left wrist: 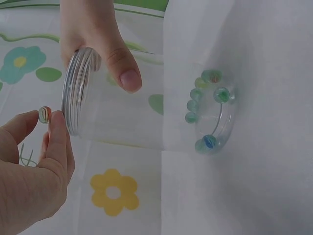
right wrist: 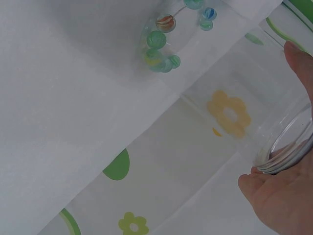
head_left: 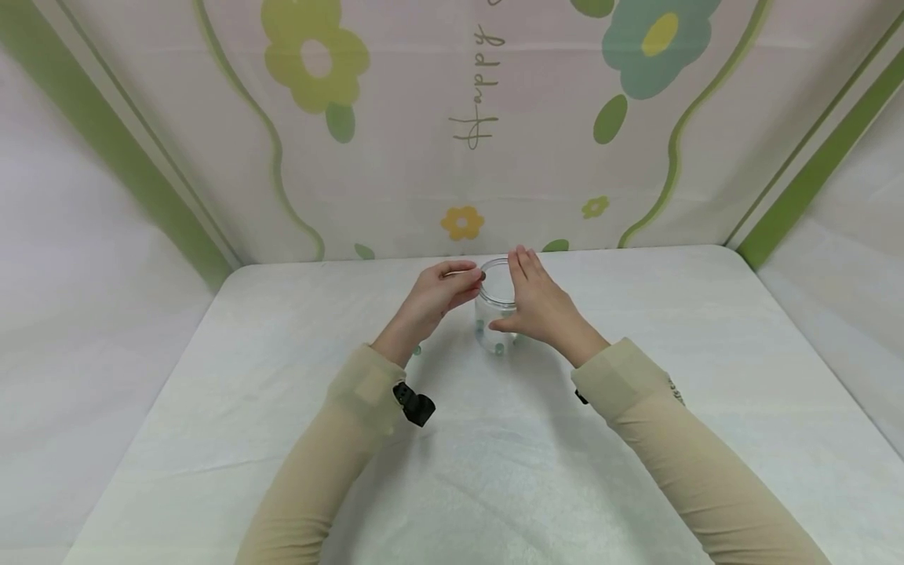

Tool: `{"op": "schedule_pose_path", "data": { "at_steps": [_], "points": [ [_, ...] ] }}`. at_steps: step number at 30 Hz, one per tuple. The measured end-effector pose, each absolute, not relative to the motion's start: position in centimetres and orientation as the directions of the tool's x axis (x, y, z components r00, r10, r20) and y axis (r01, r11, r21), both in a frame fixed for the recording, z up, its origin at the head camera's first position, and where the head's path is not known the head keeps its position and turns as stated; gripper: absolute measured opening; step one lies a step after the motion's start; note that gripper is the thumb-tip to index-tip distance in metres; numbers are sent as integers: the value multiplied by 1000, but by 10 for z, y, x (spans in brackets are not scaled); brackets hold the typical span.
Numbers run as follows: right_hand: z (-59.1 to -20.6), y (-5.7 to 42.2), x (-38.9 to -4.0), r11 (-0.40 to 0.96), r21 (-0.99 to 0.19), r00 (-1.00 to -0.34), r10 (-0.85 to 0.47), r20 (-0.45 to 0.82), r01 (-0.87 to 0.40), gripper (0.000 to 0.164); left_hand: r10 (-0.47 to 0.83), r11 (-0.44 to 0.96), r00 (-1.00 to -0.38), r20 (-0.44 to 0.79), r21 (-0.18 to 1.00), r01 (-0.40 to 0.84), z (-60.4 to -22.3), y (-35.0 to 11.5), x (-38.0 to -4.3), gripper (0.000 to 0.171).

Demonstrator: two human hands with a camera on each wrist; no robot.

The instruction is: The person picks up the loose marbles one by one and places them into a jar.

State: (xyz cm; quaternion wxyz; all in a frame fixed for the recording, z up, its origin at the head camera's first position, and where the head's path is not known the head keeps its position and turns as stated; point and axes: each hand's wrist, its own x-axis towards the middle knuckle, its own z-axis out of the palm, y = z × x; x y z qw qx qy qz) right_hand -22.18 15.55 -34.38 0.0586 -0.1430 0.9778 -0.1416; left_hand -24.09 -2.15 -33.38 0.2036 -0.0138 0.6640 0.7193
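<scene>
My left hand [head_left: 439, 294] is at the jar's mouth and pinches a clear glass marble [left wrist: 44, 114] with orange streaks between thumb and fingertips, just outside the rim. Upright on the table stands a clear jar [head_left: 487, 320] with a ridged neck. My right hand [head_left: 544, 302] holds it from the right near the top, thumb on the near side. Several marbles lie around the jar's bottom, among them a green marble [right wrist: 156, 40], a blue-streaked marble [left wrist: 210, 141] and a red-streaked marble [right wrist: 166, 23].
A white cloth covers the table [head_left: 452, 471]. Beside my left wrist, a small greenish marble [head_left: 417, 350] lies on it, partly hidden by the arm. Behind the jar rises a flower-printed curtain [head_left: 410, 157], with white side walls left and right.
</scene>
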Motion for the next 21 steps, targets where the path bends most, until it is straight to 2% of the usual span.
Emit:
{"op": "schedule_pose_path", "data": {
  "at_steps": [21],
  "points": [
    [-345,156,-222,919,-290,-953,-295,-63,-266,116,274,-6,-914,-299,950,-313,-334,-21,-243,43]
  ]
}}
